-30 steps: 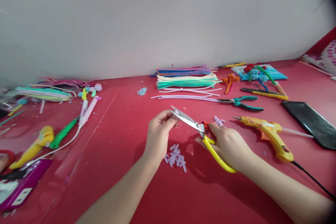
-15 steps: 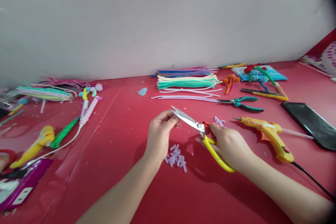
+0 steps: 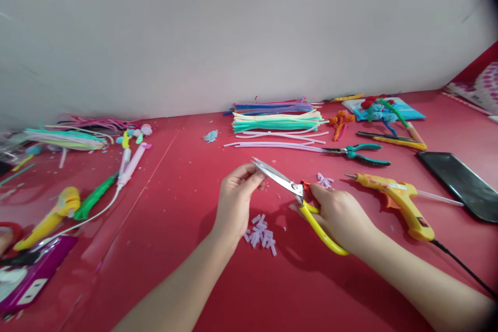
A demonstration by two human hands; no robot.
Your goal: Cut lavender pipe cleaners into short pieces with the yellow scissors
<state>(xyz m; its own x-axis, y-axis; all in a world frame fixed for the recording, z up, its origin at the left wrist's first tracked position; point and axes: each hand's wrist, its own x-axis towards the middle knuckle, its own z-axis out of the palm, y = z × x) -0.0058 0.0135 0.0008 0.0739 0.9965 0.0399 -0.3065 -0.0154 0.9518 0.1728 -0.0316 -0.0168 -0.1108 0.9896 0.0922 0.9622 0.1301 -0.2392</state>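
My right hand [image 3: 336, 212] is closed round the handles of a pair of scissors [image 3: 277, 176] with yellow and red-orange grips. The blades point left, close together, and their tips reach the fingertips of my left hand [image 3: 239, 197]. Thumb and fingers of that hand are pinched together; what they hold is hidden behind the thumb and blades. Below, between my hands, lies a loose pile of short lilac pipe cleaner pieces [image 3: 261, 233]. A smaller heap of lilac pieces [image 3: 324, 180] lies just beyond my right hand.
Behind lie long lilac pipe cleaners [image 3: 272, 145], bundled pipe cleaners [image 3: 276, 122] and pliers [image 3: 363, 154]. To the right are a yellow glue gun [image 3: 397, 197] and a black phone [image 3: 459, 184]. On the left sit a pink glue gun [image 3: 132, 166] and a purple power strip [image 3: 42, 270]; part of another person's hand [image 3: 5, 241] shows.
The scissor blades have shifted very slightly at the left fingertips. Both hands stay in nearly the same place, and the lilac pile looks unchanged.
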